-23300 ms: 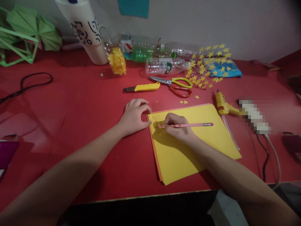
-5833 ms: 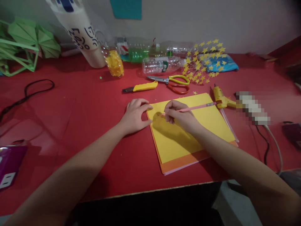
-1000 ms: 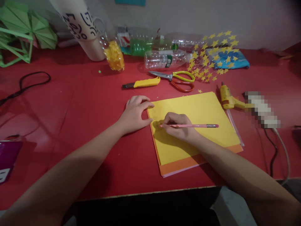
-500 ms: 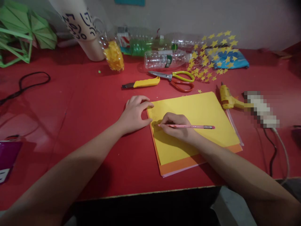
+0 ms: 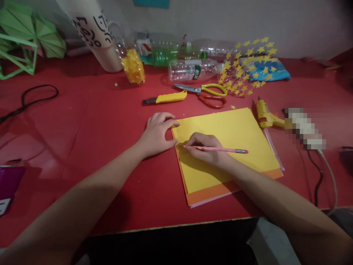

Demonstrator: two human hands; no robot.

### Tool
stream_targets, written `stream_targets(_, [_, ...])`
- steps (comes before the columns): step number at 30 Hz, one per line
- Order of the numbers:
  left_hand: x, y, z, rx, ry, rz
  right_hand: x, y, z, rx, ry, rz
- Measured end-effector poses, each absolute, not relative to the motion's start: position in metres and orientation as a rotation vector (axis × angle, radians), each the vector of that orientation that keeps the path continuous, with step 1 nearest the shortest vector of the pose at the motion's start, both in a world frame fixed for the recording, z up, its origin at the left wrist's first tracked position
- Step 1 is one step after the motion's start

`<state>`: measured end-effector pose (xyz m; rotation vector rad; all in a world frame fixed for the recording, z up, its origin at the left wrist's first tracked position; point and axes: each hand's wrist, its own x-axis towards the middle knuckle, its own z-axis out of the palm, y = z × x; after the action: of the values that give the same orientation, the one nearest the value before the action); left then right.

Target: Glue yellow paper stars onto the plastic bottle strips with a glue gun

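A pink pencil (image 5: 220,149) is pinched in my right hand (image 5: 205,147), its tip down near the left edge of the yellow paper (image 5: 237,129). Faint marks show on the sheet near the tip. Orange paper (image 5: 212,193) and a pale pink sheet stick out beneath the yellow one. With fingers apart, my left hand (image 5: 160,134) rests at the paper's left edge, its fingertips and thumb touching the margin, and holds nothing.
Behind the paper lie a yellow cutter (image 5: 171,97) and scissors (image 5: 212,90). Farther back are a clear bottle (image 5: 193,70), yellow stars (image 5: 239,73), a cup of yellow pieces (image 5: 133,66) and a tall tumbler (image 5: 96,40). A glue gun (image 5: 266,115) sits to the right.
The pencil's tip has shifted slightly left, and its eraser end has tipped slightly toward me. My left hand stays at the paper's edge.
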<state>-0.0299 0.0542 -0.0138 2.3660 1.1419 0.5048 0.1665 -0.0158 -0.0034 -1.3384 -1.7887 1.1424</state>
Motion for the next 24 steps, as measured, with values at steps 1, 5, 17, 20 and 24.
stream_targets(1, [-0.03, 0.0541, -0.0138, 2.367, 1.141, 0.503, 0.1665, -0.0159, -0.0034, -1.344, -1.79, 1.144])
stream_targets(5, [-0.0299, 0.054, -0.0136, 2.371, 1.141, 0.492, 0.1662, -0.0159, -0.0038, -1.357, -1.79, 1.131])
stream_targets(17, [-0.0305, 0.0544, -0.0149, 2.382, 1.135, 0.491, 0.1655, -0.017, -0.0042, -1.349, -1.779, 1.066])
stream_targets(20, [-0.0306, 0.0543, -0.0143, 2.377, 1.137, 0.488, 0.1653, -0.0177, -0.0042, -1.34, -1.776, 1.033])
stream_targets(24, [-0.0302, 0.0542, -0.0139, 2.374, 1.137, 0.484, 0.1646, -0.0183, -0.0051, -1.349, -1.732, 1.036])
